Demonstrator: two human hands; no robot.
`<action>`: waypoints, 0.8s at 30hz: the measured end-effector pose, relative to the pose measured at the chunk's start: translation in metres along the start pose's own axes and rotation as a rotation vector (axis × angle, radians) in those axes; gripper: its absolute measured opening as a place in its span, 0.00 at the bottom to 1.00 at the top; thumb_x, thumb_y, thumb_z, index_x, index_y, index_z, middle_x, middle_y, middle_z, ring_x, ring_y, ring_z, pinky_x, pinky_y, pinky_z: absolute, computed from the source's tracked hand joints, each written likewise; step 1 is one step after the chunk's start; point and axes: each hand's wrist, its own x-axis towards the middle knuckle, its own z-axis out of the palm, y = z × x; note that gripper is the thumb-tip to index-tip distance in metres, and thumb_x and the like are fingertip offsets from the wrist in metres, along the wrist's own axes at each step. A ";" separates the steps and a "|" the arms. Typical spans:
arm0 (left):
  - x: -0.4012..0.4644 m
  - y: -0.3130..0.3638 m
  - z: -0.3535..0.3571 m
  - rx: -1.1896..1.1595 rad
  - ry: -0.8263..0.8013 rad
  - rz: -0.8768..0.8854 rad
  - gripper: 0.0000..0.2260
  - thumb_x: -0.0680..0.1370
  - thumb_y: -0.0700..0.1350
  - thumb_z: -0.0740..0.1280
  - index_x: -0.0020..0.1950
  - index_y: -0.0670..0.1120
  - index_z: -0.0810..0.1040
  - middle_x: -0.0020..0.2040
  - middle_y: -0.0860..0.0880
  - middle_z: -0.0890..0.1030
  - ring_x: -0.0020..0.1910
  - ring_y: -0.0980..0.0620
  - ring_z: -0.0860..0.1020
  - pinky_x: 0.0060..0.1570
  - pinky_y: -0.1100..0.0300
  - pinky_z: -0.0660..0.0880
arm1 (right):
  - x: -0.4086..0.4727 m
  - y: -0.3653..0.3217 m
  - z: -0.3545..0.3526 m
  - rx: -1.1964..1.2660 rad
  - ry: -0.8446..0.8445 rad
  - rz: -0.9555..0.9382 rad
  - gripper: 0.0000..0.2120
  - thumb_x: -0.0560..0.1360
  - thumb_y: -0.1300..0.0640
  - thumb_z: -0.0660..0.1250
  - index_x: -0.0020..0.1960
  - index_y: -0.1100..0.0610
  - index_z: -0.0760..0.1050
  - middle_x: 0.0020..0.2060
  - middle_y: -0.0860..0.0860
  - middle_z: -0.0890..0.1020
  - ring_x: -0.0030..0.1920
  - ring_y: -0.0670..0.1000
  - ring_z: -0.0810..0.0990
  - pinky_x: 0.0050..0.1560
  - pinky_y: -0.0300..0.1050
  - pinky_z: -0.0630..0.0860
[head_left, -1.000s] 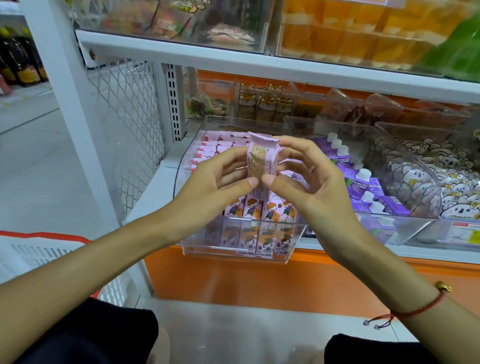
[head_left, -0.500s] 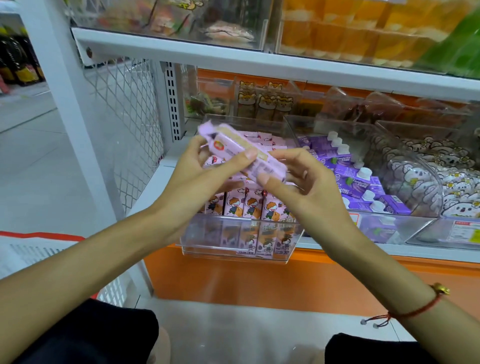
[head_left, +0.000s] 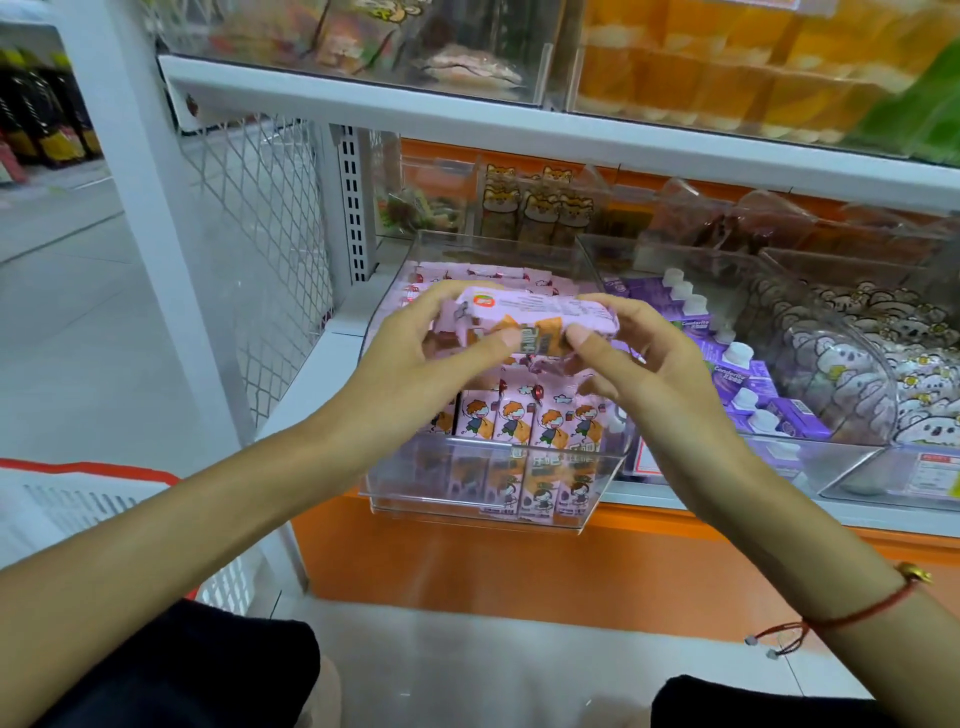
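A pink snack packet lies level between both hands, above a clear plastic bin on the shelf. My left hand grips the packet's left half, thumb on its near face. My right hand pinches the right end with thumb and fingers. The bin holds several rows of the same pink packets, standing upright with a cartoon figure on the front.
Purple cartons with white caps fill the bin to the right, then koala-print packs. A white shelf board runs overhead. A wire mesh side panel stands left, and a white basket with a red rim sits at lower left.
The packet stood upright between my fingers, then tilted, and now lies level. Both hands have stayed over the bin, turning it.
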 end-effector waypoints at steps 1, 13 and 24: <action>-0.001 0.002 -0.001 0.069 -0.005 0.037 0.17 0.73 0.53 0.69 0.61 0.56 0.76 0.54 0.57 0.83 0.52 0.60 0.81 0.55 0.60 0.78 | 0.002 0.000 -0.001 -0.005 0.002 0.014 0.16 0.75 0.52 0.67 0.61 0.53 0.75 0.51 0.48 0.83 0.42 0.44 0.82 0.45 0.38 0.79; 0.077 -0.002 -0.057 0.268 0.318 0.167 0.09 0.75 0.43 0.72 0.53 0.49 0.79 0.46 0.54 0.83 0.46 0.55 0.81 0.53 0.59 0.77 | 0.091 0.005 0.028 -0.897 -0.258 -0.268 0.16 0.79 0.60 0.59 0.67 0.61 0.70 0.65 0.58 0.73 0.65 0.55 0.70 0.60 0.42 0.65; 0.153 -0.009 -0.056 0.827 -0.007 0.083 0.19 0.76 0.49 0.70 0.63 0.43 0.75 0.60 0.45 0.79 0.56 0.47 0.77 0.54 0.59 0.72 | 0.144 0.027 0.046 -1.268 -0.501 -0.068 0.22 0.81 0.45 0.51 0.71 0.52 0.67 0.73 0.55 0.62 0.72 0.59 0.57 0.69 0.56 0.58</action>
